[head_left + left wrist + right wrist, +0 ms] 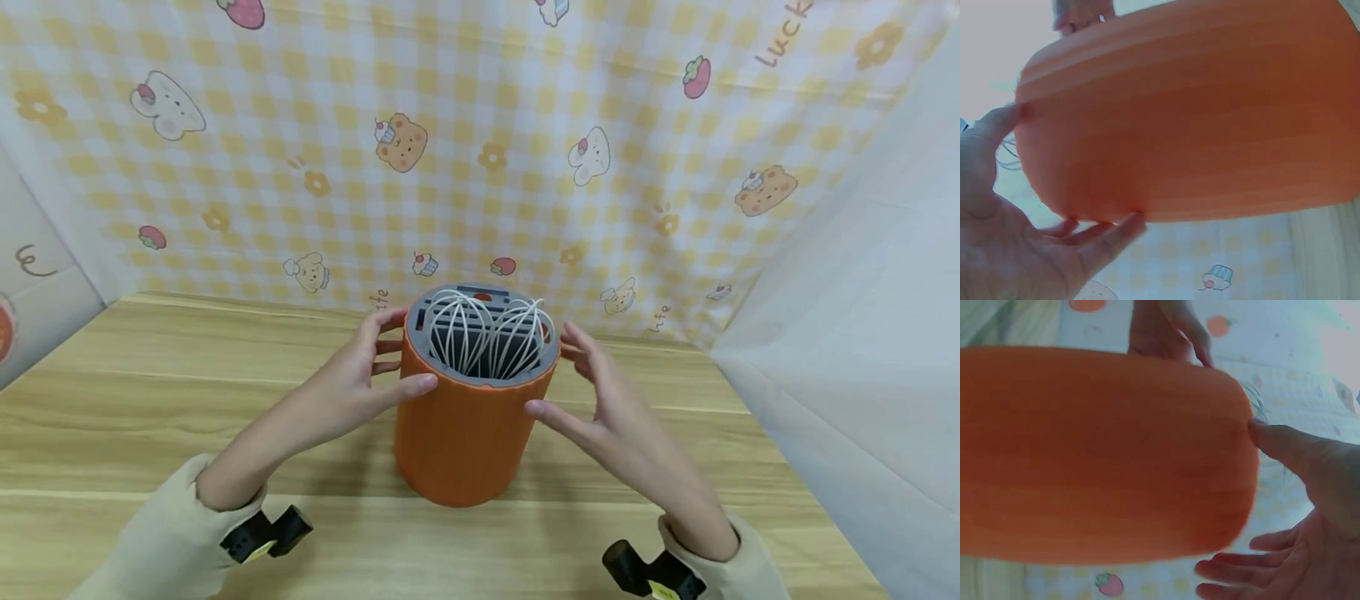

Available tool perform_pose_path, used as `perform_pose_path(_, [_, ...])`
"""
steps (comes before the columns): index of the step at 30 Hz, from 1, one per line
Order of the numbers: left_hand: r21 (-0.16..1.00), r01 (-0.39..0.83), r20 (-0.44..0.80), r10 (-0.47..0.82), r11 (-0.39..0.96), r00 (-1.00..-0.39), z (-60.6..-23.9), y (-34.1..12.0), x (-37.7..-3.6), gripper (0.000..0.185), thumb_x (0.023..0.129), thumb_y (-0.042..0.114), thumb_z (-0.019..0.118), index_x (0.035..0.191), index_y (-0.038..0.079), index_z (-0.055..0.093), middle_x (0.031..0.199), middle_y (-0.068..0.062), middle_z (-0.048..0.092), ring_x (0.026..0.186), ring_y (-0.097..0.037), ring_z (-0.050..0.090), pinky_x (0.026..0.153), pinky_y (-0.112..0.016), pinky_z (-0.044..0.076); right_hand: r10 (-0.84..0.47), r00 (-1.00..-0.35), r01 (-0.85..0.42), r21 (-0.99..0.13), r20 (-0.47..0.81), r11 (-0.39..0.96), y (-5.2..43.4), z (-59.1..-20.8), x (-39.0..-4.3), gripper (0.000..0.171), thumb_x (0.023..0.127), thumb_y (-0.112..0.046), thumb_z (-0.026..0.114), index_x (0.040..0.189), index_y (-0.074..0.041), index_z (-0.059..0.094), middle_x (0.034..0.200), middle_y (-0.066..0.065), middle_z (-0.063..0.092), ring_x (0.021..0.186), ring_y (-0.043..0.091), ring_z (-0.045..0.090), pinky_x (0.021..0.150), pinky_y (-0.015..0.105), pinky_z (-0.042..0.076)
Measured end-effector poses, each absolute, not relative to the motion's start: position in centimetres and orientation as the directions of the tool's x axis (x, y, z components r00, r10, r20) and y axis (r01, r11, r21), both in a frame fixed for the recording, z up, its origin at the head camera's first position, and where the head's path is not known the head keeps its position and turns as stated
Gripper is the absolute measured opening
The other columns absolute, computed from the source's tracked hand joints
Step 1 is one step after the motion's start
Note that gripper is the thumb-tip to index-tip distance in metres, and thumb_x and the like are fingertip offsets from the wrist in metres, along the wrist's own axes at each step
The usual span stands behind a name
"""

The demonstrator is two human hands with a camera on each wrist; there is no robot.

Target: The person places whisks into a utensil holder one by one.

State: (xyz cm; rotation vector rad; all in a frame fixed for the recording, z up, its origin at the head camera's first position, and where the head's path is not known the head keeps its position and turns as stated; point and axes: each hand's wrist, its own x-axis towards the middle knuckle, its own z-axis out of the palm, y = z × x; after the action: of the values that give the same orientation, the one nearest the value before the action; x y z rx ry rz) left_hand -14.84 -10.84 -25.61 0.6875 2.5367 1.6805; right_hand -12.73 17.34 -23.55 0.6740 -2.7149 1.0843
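An orange knife block (pixel 465 442) with a grey slotted top (pixel 485 292) stands upright on the wooden table. Two whisks (pixel 459 329) with pale wire loops stick up out of its wide opening; their handles are hidden inside. My left hand (pixel 360 367) holds the block near its rim, thumb at the front and fingers round the left side. In the left wrist view, thumb and fingertips touch the orange wall (pixel 1179 119). On the other side, my right hand (pixel 607 400) has its thumb at the rim. Its fingers spread loosely beside the block (pixel 1104 456) in the right wrist view.
The wooden tabletop (pixel 150 400) reaches back to a yellow checked cloth (pixel 465 200) hanging close behind the block. A white sheet (pixel 847 317) bounds the right side, and a pale panel (pixel 37 275) the left. Black wrist cameras (pixel 262 533) sit on both sleeves.
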Motion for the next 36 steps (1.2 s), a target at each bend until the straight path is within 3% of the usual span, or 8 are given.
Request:
perform_pose_path(6, [0.87,0.348,0.211,0.375,0.348,-0.903,-25.8,-10.3,-14.3,0.086,0.084,0.032,0.069,0.143,0.004,0.013,0.143,-0.017,0.029,0.124,-0.04,0.044,0.098,-0.052,0.042,-0.345,-0.908,-0.411,-0.651,0.237,0.638,16.5,-24.2,-12.8,0.092,0.079,-0.044,0.07,0.148,-0.018,0.016,0.148,-0.001,0.03,0.129,0.026,0.042,0.106,0.046,0.037])
perform_pose_path(17, [0.848,0.367,0.228,0.362,0.383,-0.904,-25.7,-10.1,-14.2,0.093,0.079,0.035,0.073,0.144,0.008,0.011,0.141,-0.015,0.03,0.122,-0.037,0.046,0.098,-0.05,0.043,-0.344,-0.898,-0.437,-0.648,0.274,0.624,15.9,-24.6,-12.9,0.096,0.075,-0.024,0.078,0.147,-0.015,0.013,0.139,0.01,0.038,0.118,0.033,0.052,0.097,0.046,0.045])
perform_pose_path(26, [0.818,0.418,0.281,0.358,0.396,-0.89,-25.8,-10.1,-14.4,0.092,0.077,0.033,0.075,0.143,0.017,0.014,0.139,-0.01,0.034,0.116,-0.032,0.05,0.093,-0.048,0.048,-0.338,-0.905,-0.423,-0.647,0.259,0.635,16.0,-24.8,-13.2,0.097,0.075,-0.029,0.077,0.146,-0.017,0.012,0.139,0.012,0.039,0.118,0.036,0.052,0.097,0.05,0.044])
perform_pose_path(36, [0.824,0.407,0.287,0.329,0.394,-0.899,-25.9,-10.1,-15.3,0.094,0.076,0.032,0.077,0.144,0.016,0.014,0.139,-0.01,0.035,0.119,-0.032,0.05,0.096,-0.047,0.046,-0.329,-0.895,-0.442,-0.698,0.301,0.564,15.9,-25.7,-14.8,0.098,0.074,-0.023,0.079,0.145,-0.017,0.012,0.135,0.013,0.043,0.119,0.032,0.049,0.096,0.047,0.046])
